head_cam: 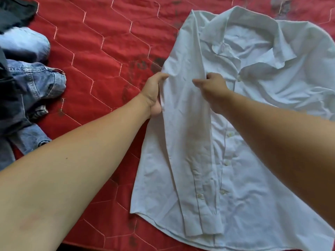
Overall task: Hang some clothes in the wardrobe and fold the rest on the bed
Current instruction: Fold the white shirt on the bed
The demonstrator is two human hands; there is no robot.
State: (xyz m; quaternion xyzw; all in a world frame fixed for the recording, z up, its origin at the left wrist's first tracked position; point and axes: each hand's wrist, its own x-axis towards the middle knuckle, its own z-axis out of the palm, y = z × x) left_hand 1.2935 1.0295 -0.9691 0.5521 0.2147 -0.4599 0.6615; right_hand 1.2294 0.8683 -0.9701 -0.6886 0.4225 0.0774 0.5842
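Note:
A white button-up shirt [253, 109] lies front up on the red quilted bed cover [101, 51], collar at the far side. Its left sleeve [190, 160] is folded inward and runs down over the shirt's front toward the hem. My left hand [154, 93] grips the folded left edge of the shirt near the armpit, thumb on top of the cloth. My right hand [212, 86] pinches the sleeve fabric just beside it, close to the button placket.
A heap of blue jeans [34, 84] and dark garments [14, 11] lies at the left edge of the bed. The near edge of the bed runs along the bottom of the view.

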